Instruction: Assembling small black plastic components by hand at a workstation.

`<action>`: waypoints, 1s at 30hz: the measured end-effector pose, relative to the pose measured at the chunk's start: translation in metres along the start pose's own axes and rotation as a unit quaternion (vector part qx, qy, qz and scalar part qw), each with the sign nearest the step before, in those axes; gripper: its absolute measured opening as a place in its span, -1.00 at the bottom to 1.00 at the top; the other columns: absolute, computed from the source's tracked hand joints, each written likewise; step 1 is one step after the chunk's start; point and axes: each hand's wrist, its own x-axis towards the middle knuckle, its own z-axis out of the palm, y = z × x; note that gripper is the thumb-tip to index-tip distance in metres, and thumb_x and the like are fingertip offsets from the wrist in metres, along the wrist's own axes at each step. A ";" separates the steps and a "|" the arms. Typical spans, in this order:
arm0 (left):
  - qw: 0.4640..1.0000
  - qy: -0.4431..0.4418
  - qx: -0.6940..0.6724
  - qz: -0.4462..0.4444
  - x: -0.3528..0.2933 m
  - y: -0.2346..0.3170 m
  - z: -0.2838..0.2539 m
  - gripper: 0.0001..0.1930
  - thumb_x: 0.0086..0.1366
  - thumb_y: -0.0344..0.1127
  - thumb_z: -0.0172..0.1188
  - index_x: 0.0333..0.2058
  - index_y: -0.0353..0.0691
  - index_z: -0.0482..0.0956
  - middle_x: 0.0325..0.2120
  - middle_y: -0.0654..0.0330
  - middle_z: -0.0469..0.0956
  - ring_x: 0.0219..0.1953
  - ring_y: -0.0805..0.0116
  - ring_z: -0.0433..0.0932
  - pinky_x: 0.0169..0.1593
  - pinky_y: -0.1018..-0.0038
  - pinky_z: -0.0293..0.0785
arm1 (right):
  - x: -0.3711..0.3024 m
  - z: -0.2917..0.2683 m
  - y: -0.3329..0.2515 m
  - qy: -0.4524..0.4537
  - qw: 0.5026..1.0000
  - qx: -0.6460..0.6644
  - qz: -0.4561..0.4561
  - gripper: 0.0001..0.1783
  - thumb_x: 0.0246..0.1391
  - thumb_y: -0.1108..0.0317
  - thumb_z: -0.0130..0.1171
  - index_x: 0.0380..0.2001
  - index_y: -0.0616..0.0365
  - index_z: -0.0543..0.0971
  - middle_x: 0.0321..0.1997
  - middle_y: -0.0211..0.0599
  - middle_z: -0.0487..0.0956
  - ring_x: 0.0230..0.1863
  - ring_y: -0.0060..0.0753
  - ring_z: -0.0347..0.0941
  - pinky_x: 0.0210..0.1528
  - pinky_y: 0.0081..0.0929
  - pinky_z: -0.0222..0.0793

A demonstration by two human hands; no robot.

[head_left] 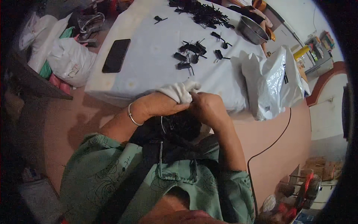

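White cloth [178, 92], perhaps a glove, beside table [143, 76]: right hand [209, 106] has fingers clamped on it; left hand [172, 106], fingers hidden, cannot tell; even tension advisable.

A white-covered table [145, 56] stands at twelve o'clock on a pinkish-brown floor [276, 143]. A pale wall [328, 117] rises at three o'clock, with a curved reddish-brown band [317, 88] beside it, toward two. The light is modest; a soft shadow [87, 128] darkens the floor at nine.

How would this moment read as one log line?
left hand: white cloth over fingers | right hand: at cloth | table: black parts, dark phone
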 end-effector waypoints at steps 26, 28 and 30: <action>0.940 0.138 -0.270 -0.155 -0.015 0.019 0.019 -0.77 0.15 -0.43 0.01 -0.18 -0.28 0.38 -0.47 0.35 0.42 -0.46 0.65 0.38 -0.43 0.66 0.36 | -0.009 0.022 -0.019 0.208 0.884 0.402 0.121 -0.74 0.04 0.31 0.06 -0.60 0.27 0.36 -0.71 -0.24 0.33 -0.65 -0.56 0.13 -0.59 -0.54 0.15; 0.966 0.168 -0.160 -0.112 -0.014 0.019 0.020 -0.77 0.13 -0.44 0.01 -0.21 -0.31 0.39 -0.46 0.25 0.46 -0.48 0.49 0.46 -0.43 0.57 0.40 | -0.010 0.020 -0.024 0.182 0.916 0.339 0.114 -0.72 0.08 0.32 0.00 -0.60 0.29 0.35 -0.72 -0.32 0.30 -0.60 -0.64 0.11 -0.56 -0.54 0.15; 0.978 0.195 -0.049 -0.056 -0.010 0.023 0.019 -0.78 0.11 -0.43 0.00 -0.23 -0.32 0.40 -0.45 0.16 0.47 -0.48 0.36 0.48 -0.42 0.51 0.41 | -0.011 0.021 -0.022 0.160 0.898 0.387 0.134 -0.72 0.12 0.29 -0.05 -0.54 0.29 0.41 -0.66 -0.43 0.35 -0.56 -0.68 0.16 -0.50 -0.61 0.17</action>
